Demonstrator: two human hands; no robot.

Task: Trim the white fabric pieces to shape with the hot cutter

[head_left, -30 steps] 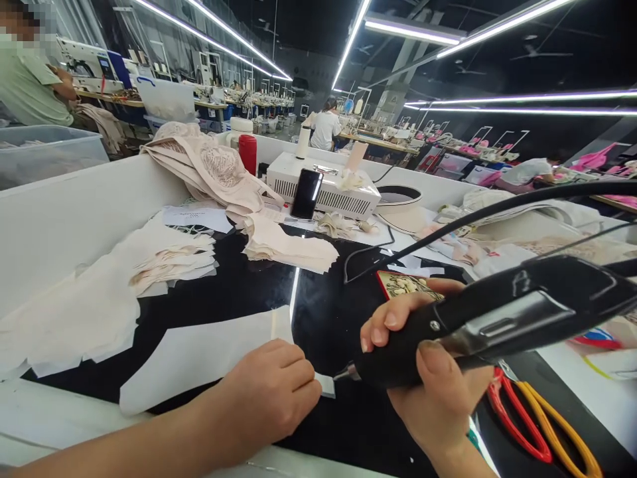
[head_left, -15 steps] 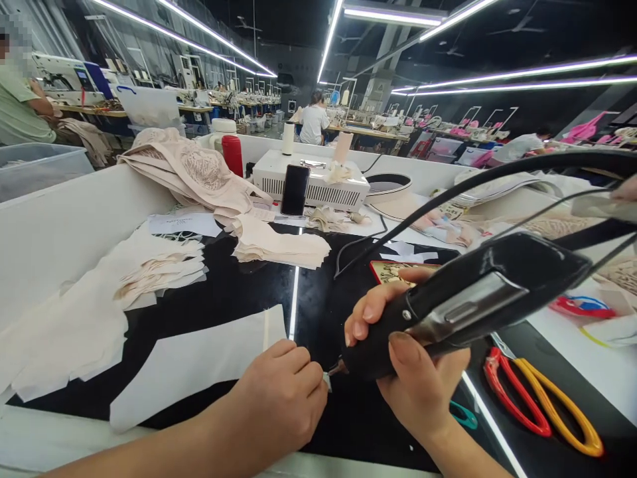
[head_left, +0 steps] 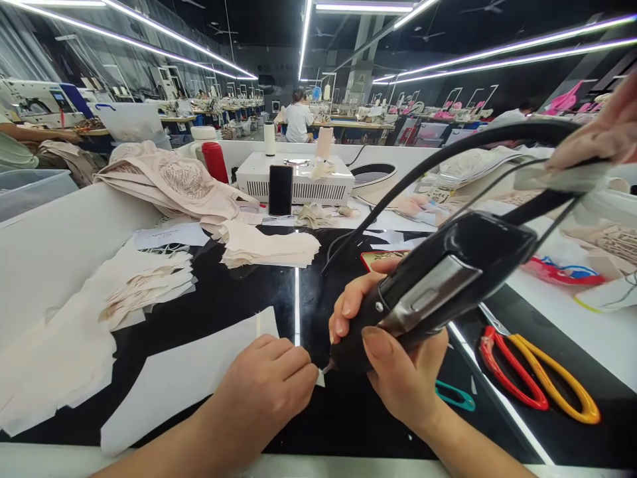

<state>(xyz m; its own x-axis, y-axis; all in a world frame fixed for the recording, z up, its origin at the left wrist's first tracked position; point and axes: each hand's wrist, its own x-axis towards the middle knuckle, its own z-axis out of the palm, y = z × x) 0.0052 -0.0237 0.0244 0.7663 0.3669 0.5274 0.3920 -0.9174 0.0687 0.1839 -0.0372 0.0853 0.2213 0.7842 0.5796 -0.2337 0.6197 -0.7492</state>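
My right hand (head_left: 398, 372) is wrapped round a black handheld tool (head_left: 448, 285) with a metal lever, its narrow tip pointing down and left. Right beside that tip, my left hand (head_left: 271, 378) is closed, fingers pressed together on a small pale piece (head_left: 321, 378), mostly hidden under the fingers. Left of my left hand, a large white fabric piece (head_left: 184, 372) lies on the black table surface (head_left: 233, 292). From the tool's rear end a black cable arches up to the right.
Scissors (head_left: 540, 372) with red and orange handles and a teal tool (head_left: 455, 396) lie right. Fabric stacks (head_left: 269, 245) sit left and behind. A phone (head_left: 281, 190) leans against a white box (head_left: 318, 176). A person (head_left: 298, 119) sits far back.
The view has shifted, so most things sit slightly lower and further left. Both hands remain close together, with the tool still in my right hand. A pinkish blurred shape shows more at upper right.
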